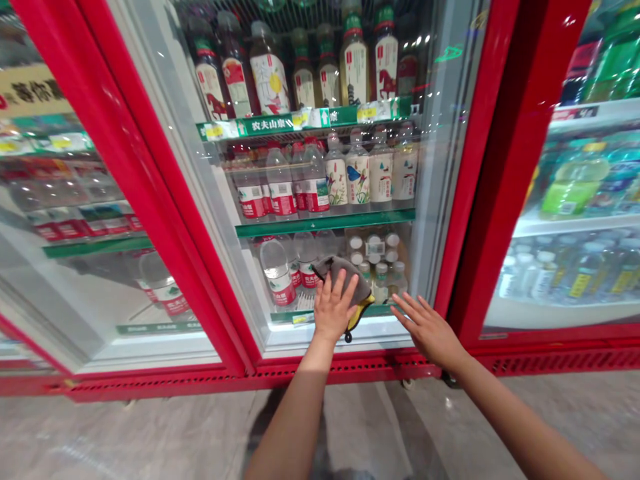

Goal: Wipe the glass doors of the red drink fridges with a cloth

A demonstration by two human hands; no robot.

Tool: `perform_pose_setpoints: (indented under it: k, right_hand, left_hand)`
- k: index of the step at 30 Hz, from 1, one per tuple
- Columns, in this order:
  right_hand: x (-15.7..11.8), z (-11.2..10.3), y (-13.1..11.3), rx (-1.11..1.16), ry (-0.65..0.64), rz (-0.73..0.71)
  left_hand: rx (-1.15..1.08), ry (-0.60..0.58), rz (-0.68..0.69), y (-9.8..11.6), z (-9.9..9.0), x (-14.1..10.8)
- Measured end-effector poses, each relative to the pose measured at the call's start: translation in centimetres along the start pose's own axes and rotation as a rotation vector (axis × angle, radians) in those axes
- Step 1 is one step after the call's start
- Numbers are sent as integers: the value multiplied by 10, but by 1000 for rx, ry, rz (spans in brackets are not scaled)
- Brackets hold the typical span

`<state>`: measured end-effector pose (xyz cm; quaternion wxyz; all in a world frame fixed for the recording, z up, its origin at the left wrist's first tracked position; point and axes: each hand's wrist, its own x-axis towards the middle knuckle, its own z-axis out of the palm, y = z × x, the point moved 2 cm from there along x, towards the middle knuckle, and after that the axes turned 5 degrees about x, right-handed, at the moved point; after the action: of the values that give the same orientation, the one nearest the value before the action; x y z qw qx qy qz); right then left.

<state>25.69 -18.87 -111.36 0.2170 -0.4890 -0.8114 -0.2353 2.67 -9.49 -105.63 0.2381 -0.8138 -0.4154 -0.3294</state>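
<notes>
My left hand [334, 308] holds a grey cleaning cloth [345, 268] against the lower part of the fridge's glass door [430, 153]. Its fingers are spread over the cloth, whose yellow underside and black edging show at the lower right. To the right, my right hand [425, 327] is open, palm toward the door, with fingers stretched out and nothing in it. Whether its fingertips touch the glass I cannot tell. Behind the door, water bottles [277, 277] with red and white labels stand on the bottom shelf, left of the cloth.
A red door frame [473, 173] borders the glass on the right. More drinks fridges stand on both sides, with green-tinted bottles [575, 183] in the right one. Above are shelves of tea bottles [269, 73]. Grey tiled floor [200, 433] lies below, with a caster [409, 384] under the fridge.
</notes>
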Motion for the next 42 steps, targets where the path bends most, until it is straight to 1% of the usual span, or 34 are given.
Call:
perform_pose_setpoints:
  k: [2, 3, 4, 5, 6, 8, 9, 10, 11, 12, 13, 15, 16, 18, 19, 20, 21, 23, 25, 26, 27, 28, 30, 33, 35, 36, 38, 40, 42]
  right_hand:
    - [1, -1, 1, -1, -2, 9]
    - [2, 0, 1, 0, 0, 11]
    - [2, 1, 1, 0, 1, 11]
    - [1, 2, 2, -2, -2, 8]
    - [-1, 4, 3, -4, -6, 5]
    - [-7, 7, 5, -8, -22, -7]
    - [-10, 9, 7, -8, -33, -14]
    - [-15, 10, 8, -6, -43, -21]
    - [-19, 11, 10, -2, -49, -24]
    - [-23, 11, 12, 2, -53, -24]
    - [-26, 11, 14, 7, -55, -21]
    - [-31, 11, 16, 14, -52, -12]
    - [-32, 11, 16, 16, -54, -9]
    - [-35, 11, 16, 15, -63, -5]
    - [-36, 12, 16, 13, -70, -3]
    - [-37, 12, 17, 11, -79, -1]
    - [-39, 13, 18, 7, -89, 1]
    - [-44, 12, 21, -3, -111, 4]
    - [-48, 9, 25, -12, -124, 8]
    - [-50, 7, 28, -13, -124, 11]
    - [-51, 4, 30, -13, -120, 13]
    - [-51, 0, 33, -13, -113, 14]
    - [-49, -7, 36, -11, -89, 18]
    - [-44, -17, 37, -14, -33, 37]
    - [-42, -22, 36, -12, 10, 36]
    - [-42, -24, 36, -10, 28, 29]
    - [-43, -27, 36, -9, 52, 16]
    - [-44, -30, 37, -13, 64, 13]
    - [-46, -32, 39, -17, 69, 19]
  left_hand:
    - [31, 102, -164, 5, -6, 14]
    - [42, 150, -230, 12, -8, 22]
    - [47, 182, -258, 22, -8, 28]
    - [45, 188, -236, 32, -6, 32]
    - [39, 170, -163, 41, -2, 33]
    - [24, 98, 69, 51, 9, 23]
    - [20, 62, 183, 50, 15, 14]
    - [22, 39, 267, 44, 20, 4]
    - [30, 32, 310, 37, 23, -5]
    - [48, 32, 325, 28, 25, -11]
    - [69, 42, 309, 20, 24, -13]
    - [109, 77, 201, 13, 18, -5]
    - [120, 100, 121, 15, 14, 3]
    - [117, 144, -26, 28, 8, 22]
    - [107, 162, -61, 37, 7, 29]
    - [97, 175, -57, 47, 9, 33]
    - [90, 182, -7, 55, 13, 32]
    - [91, 183, 193, 64, 26, 19]
    - [106, 188, 412, 63, 40, -3]
    - [112, 201, 481, 59, 45, -13]
    - [109, 217, 515, 56, 48, -20]
    - [101, 231, 520, 54, 49, -23]
    - [72, 236, 454, 58, 47, -14]
    - [35, 192, 276, 81, 40, 14]
    - [36, 186, 198, 95, 41, 23]
    - [46, 197, 195, 100, 44, 21]
    - [73, 235, 267, 100, 53, 6]
    - [88, 275, 390, 92, 62, -14]
    - [85, 288, 459, 85, 65, -23]
